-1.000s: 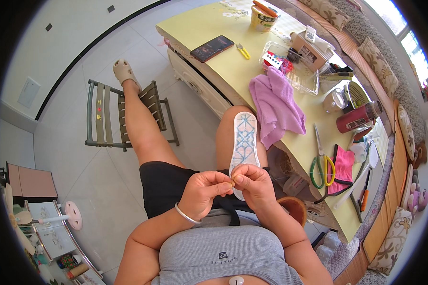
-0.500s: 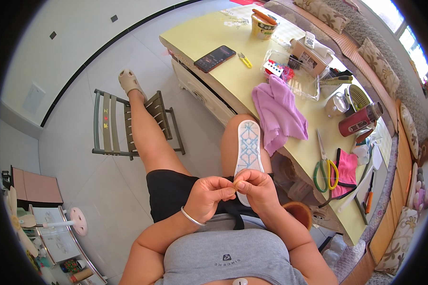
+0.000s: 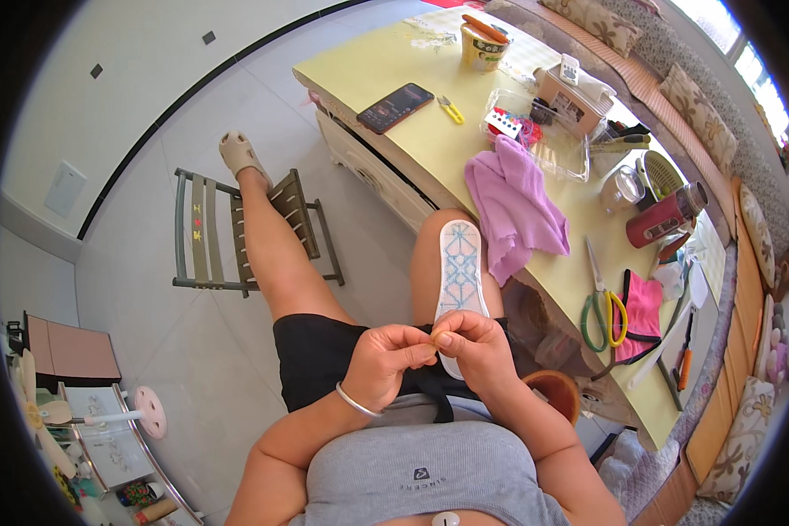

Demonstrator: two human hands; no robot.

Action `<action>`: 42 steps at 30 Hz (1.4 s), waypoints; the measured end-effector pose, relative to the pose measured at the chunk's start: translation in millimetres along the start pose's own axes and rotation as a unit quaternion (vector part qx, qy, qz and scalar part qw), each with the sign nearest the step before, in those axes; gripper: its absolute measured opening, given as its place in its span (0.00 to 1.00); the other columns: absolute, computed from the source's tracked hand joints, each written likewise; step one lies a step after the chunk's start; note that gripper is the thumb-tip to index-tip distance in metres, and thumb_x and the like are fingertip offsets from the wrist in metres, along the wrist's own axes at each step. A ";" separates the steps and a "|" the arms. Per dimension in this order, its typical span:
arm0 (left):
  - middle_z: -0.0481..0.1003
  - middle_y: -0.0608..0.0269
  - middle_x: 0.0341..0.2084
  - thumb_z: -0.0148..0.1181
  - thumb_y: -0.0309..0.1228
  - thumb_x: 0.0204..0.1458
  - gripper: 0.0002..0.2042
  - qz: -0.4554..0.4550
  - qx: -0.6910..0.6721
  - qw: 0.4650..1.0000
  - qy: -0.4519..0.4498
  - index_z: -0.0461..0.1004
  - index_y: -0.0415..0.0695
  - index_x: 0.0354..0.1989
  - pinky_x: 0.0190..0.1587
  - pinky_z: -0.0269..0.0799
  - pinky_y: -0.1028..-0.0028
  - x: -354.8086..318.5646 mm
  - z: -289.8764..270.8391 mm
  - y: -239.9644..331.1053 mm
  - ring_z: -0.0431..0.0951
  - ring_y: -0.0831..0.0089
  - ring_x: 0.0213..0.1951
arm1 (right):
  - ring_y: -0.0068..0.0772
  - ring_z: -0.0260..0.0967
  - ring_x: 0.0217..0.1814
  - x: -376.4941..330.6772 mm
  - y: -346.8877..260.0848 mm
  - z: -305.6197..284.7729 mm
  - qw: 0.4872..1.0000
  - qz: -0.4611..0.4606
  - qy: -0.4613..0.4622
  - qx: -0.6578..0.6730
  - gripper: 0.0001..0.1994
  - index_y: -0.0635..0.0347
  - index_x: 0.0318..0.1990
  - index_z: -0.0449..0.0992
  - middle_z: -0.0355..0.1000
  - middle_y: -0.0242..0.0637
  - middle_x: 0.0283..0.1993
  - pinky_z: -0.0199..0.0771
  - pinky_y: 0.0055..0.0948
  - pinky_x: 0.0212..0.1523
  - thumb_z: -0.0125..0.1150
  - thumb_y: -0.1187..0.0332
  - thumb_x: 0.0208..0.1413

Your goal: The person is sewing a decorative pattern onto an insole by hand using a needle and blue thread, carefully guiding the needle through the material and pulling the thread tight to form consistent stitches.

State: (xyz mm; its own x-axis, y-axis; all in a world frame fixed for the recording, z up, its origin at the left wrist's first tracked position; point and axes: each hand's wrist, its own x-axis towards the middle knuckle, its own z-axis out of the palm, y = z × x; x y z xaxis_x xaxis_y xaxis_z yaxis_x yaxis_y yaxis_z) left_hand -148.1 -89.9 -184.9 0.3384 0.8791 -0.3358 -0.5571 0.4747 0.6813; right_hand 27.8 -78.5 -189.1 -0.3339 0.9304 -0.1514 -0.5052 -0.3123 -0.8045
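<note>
A white shoe insole (image 3: 461, 267) with blue cross-stitched patterns lies along my right thigh, its lower end partly behind my hands. My left hand (image 3: 389, 358), with a silver bangle at the wrist, is closed in a pinch, thumb against fingertips. Right beside it, my right hand (image 3: 473, 347) pinches too, and the fingertips of both meet over the insole's lower part. Whatever sits between the fingertips is too small to make out.
On the yellow-topped table to the right are a purple towel (image 3: 515, 210), scissors (image 3: 602, 302), a pink cloth (image 3: 640, 311), a phone (image 3: 395, 108), yellow snips (image 3: 451, 110), a clear tray (image 3: 561, 156) of thread and a red bottle (image 3: 666, 216). My left leg rests over a folding stool (image 3: 215, 230).
Both hands keep the same pinch in front of the insole. The whole view has shifted very slightly; nothing is taken up or put down.
</note>
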 end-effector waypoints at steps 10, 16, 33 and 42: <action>0.79 0.58 0.29 0.63 0.21 0.50 0.06 0.006 -0.004 1.000 0.014 0.79 0.34 0.36 0.37 0.71 0.79 -1.3 2.7 0.9 0.77 0.75 0.30 | 0.17 0.60 0.31 0.6 2.4 -0.3 0.993 0.041 0.000 0.108 0.07 0.65 0.39 0.77 0.71 0.28 0.32 0.59 0.18 0.32 0.58 0.70 0.61; 0.80 0.58 0.30 0.63 0.21 0.50 0.06 0.006 -0.014 1.000 0.010 0.79 0.34 0.36 0.36 0.70 0.80 -1.1 1.5 1.0 0.77 0.76 0.31 | 0.17 0.60 0.30 0.6 0.1 2.5 0.994 0.039 0.006 0.105 0.07 0.65 0.39 0.77 0.70 0.27 0.30 0.59 0.18 0.32 0.57 0.69 0.61; 0.79 0.58 0.28 0.64 0.19 0.49 0.05 0.006 -0.005 1.000 0.029 0.78 0.35 0.35 0.38 0.75 0.77 0.1 2.7 -2.0 0.78 0.73 0.30 | 0.33 0.64 0.57 -4.7 -4.5 3.4 0.943 -0.186 0.067 -0.269 0.05 0.62 0.36 0.76 0.68 0.42 0.54 0.61 0.34 0.59 0.62 0.76 0.50; 0.79 0.58 0.28 0.64 0.20 0.49 0.05 -0.002 -0.013 1.000 0.026 0.78 0.35 0.34 0.37 0.73 0.78 -0.2 4.8 -1.6 0.77 0.74 0.30 | 0.37 0.65 0.60 -3.2 -5.5 4.2 0.936 -0.177 0.063 -0.299 0.04 0.62 0.34 0.78 0.70 0.43 0.56 0.62 0.35 0.60 0.62 0.76 0.50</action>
State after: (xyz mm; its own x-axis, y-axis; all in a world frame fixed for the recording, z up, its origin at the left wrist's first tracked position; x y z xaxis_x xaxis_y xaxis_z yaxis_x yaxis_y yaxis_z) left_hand -143.6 -91.0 -182.9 0.3017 0.8780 -0.3716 -0.5752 0.4785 0.6635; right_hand 28.3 -80.6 -181.8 -0.1148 0.9822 0.1486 -0.0193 0.1474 -0.9889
